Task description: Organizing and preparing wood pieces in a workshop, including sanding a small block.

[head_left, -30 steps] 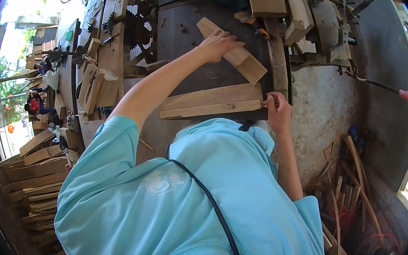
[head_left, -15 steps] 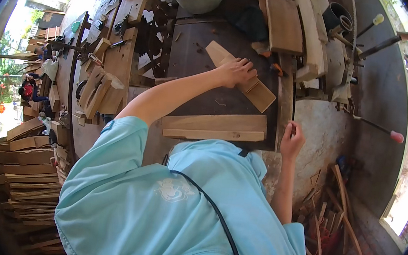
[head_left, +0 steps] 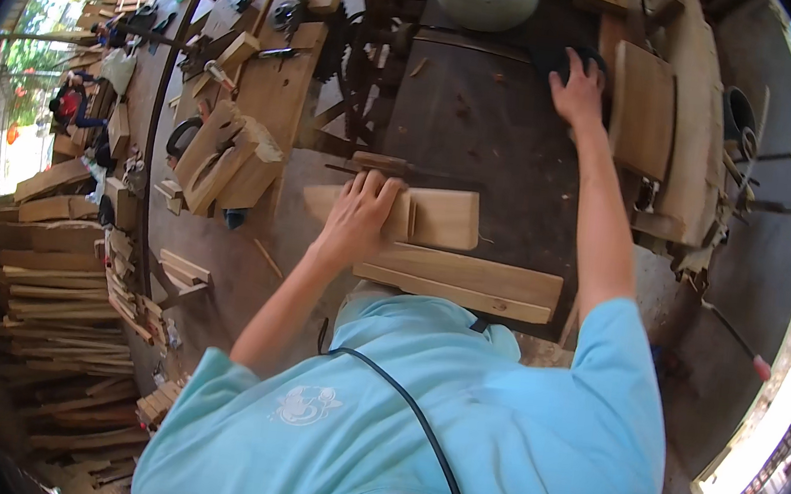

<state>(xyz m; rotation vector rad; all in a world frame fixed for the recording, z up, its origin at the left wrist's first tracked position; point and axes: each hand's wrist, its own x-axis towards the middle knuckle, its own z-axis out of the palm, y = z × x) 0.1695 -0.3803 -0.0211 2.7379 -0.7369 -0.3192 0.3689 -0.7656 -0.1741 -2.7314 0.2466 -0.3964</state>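
Observation:
My left hand (head_left: 361, 207) is closed on a pale short board (head_left: 447, 219) with a slot across it, lying sideways on the dark worktop (head_left: 470, 134). My right hand (head_left: 579, 93) stretches to the back right, fingers apart over a dark cloth or soft item (head_left: 548, 59), possibly touching it. Between my body and the gripped board lie longer wooden strips (head_left: 460, 278). A small wooden piece (head_left: 378, 160) sits just beyond my left fingers.
A pale basin (head_left: 477, 0) with tools inside stands at the back. Wood slabs (head_left: 641, 114) line the right side. Cluttered benches (head_left: 287, 91) and stacked lumber (head_left: 62, 299) are at left. A person in red (head_left: 71, 105) is farther left. A pink-tipped rod (head_left: 742, 346) juts out at right.
My left hand has moved down and left, turning the board nearly horizontal. My right hand has risen from the near right edge to the back of the worktop. The view has shifted.

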